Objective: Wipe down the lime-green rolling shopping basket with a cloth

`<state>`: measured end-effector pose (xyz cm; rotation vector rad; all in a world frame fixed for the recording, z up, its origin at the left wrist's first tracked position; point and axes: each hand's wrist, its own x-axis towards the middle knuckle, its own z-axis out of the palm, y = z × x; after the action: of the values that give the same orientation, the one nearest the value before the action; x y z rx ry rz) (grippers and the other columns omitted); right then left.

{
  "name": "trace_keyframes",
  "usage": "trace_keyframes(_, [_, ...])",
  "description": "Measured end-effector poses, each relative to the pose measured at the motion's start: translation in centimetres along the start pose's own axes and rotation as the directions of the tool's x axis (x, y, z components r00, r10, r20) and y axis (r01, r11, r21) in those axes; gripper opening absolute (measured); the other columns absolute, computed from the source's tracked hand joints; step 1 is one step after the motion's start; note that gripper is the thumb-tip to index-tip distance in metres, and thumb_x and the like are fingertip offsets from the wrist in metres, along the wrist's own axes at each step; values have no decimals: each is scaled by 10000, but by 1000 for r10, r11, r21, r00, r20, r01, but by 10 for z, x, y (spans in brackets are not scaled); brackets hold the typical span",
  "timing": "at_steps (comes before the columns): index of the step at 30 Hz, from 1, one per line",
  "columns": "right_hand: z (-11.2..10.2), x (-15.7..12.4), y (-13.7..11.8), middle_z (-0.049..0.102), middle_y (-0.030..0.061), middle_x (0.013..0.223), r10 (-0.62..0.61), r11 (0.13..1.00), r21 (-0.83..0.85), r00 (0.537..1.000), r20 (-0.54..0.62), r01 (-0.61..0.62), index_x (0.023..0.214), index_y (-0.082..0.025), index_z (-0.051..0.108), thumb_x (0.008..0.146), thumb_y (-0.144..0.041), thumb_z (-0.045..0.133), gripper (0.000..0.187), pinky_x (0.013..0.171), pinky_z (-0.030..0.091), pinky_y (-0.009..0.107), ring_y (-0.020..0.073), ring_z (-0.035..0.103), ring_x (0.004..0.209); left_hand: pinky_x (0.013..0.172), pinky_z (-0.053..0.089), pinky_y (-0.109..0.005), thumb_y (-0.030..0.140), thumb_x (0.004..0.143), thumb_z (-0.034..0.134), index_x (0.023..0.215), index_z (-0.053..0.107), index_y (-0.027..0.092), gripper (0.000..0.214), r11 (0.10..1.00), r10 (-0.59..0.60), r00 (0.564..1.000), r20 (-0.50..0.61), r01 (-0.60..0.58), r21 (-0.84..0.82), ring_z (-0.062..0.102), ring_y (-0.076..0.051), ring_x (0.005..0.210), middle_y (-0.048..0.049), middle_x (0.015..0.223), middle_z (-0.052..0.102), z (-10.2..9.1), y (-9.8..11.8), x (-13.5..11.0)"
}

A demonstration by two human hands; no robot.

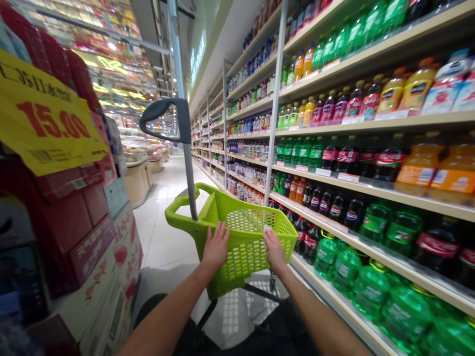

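A lime-green plastic shopping basket (245, 247) on a wheeled frame stands in the aisle in front of me, with nothing visible inside it. My left hand (215, 246) rests on its near rim, fingers stretched over the edge. My right hand (273, 249) grips the near rim further right, with a small white thing at its fingertips that I cannot make out. A grey pull handle (168, 118) on a metal pole rises from the basket's left side.
Shelves of soft-drink bottles (371, 198) run along the right side of the aisle. Stacked red cartons (85, 237) with a yellow price sign (44, 118) reading 15.00 stand close on the left. The white tiled floor (163, 207) stretches ahead.
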<state>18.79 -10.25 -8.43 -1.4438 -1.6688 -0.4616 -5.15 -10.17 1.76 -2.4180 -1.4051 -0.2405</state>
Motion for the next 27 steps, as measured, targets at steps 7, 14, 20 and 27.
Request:
trace_keyframes(7, [17,6,-33,504,74,1255,-184,978,109,982,30,180,1165,-185,536,665,53,332,591,1014,329,429,179,321,1259,1052,59,-516,162,738,384,1336,285,116,608,1000,3,999,-32,-4,-11,80,-257,1332,-134,1434,188,2,-2,-6])
trace_keyframes(14, [10,9,-14,496,96,1247,-50,997,64,998,40,47,1148,-141,549,616,36,308,610,1019,322,435,197,339,1242,1056,73,-511,186,773,367,1332,280,94,573,997,-34,997,-72,30,-66,81,-265,1330,-155,1430,200,9,5,-2])
trace_keyframes(20, [19,7,-56,469,95,1272,-273,957,127,959,75,262,1143,-154,543,680,27,319,545,1018,305,448,201,261,1282,1060,93,-494,190,775,369,1338,254,84,585,997,-17,999,-43,14,-74,58,-253,1334,-142,1443,162,6,5,-8])
trace_keyframes(27, [33,25,-73,384,103,1327,-71,991,114,997,12,70,1203,-149,476,680,-39,388,541,1036,267,453,223,275,1259,1047,127,-480,248,733,459,1331,247,91,654,996,-4,1000,-7,4,-89,56,-281,1328,-151,1442,160,3,4,-2])
